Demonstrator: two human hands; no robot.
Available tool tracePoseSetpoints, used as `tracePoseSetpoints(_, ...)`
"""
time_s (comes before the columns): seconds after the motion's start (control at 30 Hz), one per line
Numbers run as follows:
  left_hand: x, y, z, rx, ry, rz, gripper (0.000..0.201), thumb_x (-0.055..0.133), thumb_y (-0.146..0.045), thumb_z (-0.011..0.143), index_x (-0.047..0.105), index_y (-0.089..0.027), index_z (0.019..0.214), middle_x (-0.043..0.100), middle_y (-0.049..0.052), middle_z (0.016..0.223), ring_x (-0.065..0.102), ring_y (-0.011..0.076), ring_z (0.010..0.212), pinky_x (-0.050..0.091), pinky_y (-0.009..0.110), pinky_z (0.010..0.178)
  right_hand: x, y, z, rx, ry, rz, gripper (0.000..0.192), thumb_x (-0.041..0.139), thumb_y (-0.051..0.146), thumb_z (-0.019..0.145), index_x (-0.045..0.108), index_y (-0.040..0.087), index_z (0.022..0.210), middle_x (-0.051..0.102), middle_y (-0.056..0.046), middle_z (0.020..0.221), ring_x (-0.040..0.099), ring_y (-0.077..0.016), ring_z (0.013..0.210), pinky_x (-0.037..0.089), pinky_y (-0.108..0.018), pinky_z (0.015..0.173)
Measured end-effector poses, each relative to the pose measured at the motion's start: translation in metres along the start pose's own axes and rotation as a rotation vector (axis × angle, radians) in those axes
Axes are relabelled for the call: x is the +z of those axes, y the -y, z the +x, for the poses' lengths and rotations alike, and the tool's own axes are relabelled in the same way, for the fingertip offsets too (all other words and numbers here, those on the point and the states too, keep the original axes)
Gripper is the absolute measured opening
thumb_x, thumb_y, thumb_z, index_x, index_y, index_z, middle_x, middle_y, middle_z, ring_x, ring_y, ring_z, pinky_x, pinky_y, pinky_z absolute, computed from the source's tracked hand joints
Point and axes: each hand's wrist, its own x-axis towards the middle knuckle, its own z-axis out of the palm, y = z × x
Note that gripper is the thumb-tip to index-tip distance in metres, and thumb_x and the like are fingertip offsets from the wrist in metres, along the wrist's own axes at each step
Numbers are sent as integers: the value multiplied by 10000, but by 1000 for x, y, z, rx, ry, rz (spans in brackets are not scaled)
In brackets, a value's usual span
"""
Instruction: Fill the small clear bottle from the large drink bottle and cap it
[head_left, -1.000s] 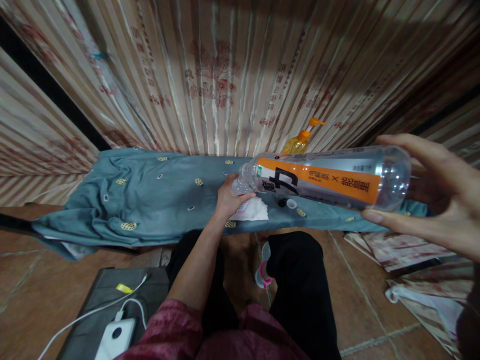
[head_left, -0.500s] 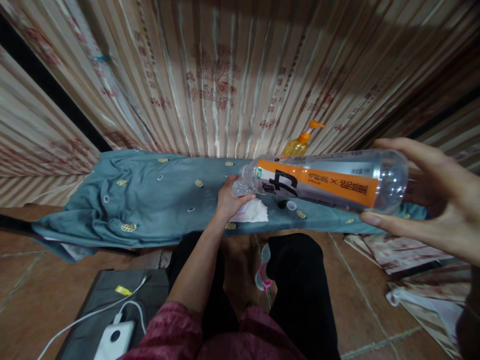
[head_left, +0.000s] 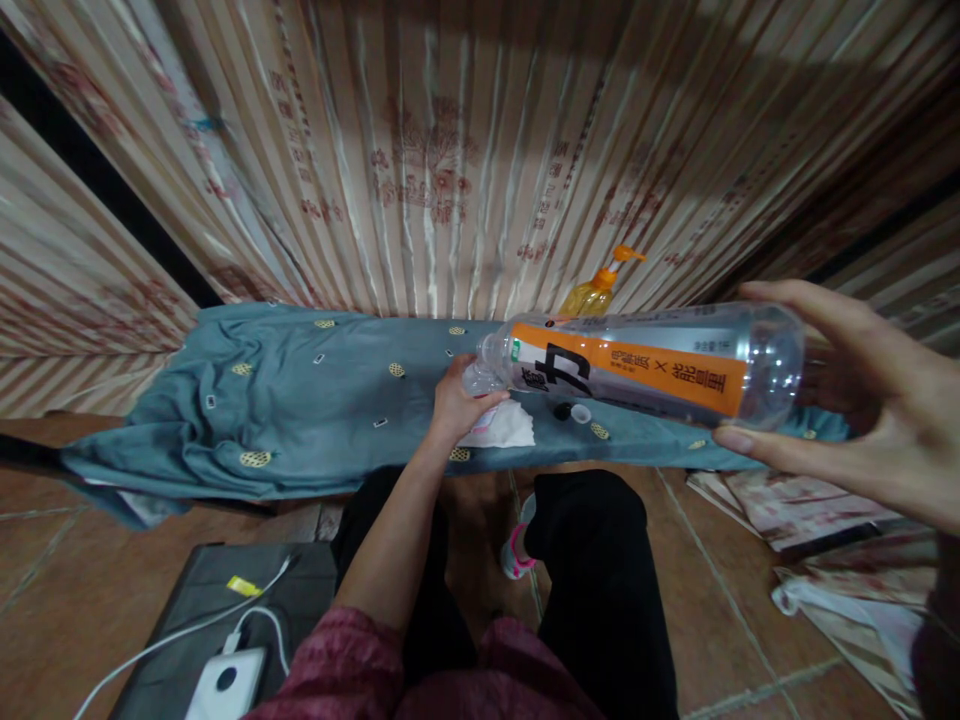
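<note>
My right hand (head_left: 847, 390) grips the base end of a large clear drink bottle (head_left: 637, 365) with an orange and silver label. The bottle lies nearly level in the air, its neck pointing left and slightly down. At its mouth, my left hand (head_left: 459, 400) is closed around a small clear plastic container (head_left: 484, 378), mostly hidden by the fingers. The two mouths meet or nearly so; I cannot tell if liquid passes between them. Below my left hand lies a white tissue (head_left: 506, 428). A white cap (head_left: 580, 413) and a black cap (head_left: 562, 411) lie beside it.
A teal cloth (head_left: 337, 400) with pineapple prints covers the long low surface. Behind the drink bottle stands a yellow pump bottle (head_left: 589, 297) near the striped curtain (head_left: 450, 150). A dark box (head_left: 172, 610) at lower left carries a white power bank (head_left: 229, 685) and cable.
The large bottle and my right hand have shifted slightly left. My left hand stays almost in place. A foot below has moved a little to the left.
</note>
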Motion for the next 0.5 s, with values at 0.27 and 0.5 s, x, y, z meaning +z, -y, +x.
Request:
tracePoseSetpoints(0.27,-3,-1,-2,14,8,-30,647,1038,-261,606,699,-204,1154,833,74,1184,809,309,1107,642,436,1030,-1,2,3,-42,-10,-61,924,814,727,831,478,466,1650,726,53,1450,780,-230,1206,642,-309,1017)
tracePoseSetpoints(0.5,-1,2,-3,20,5,-47,627,1036,-290,605,700,-224,1131,832,56,1154,810,310,1090,645,452,1024,-4,7,4,-42,-5,-57,936,824,718,828,485,437,1654,769,33,1344,812,-205,1040,663,-278,971)
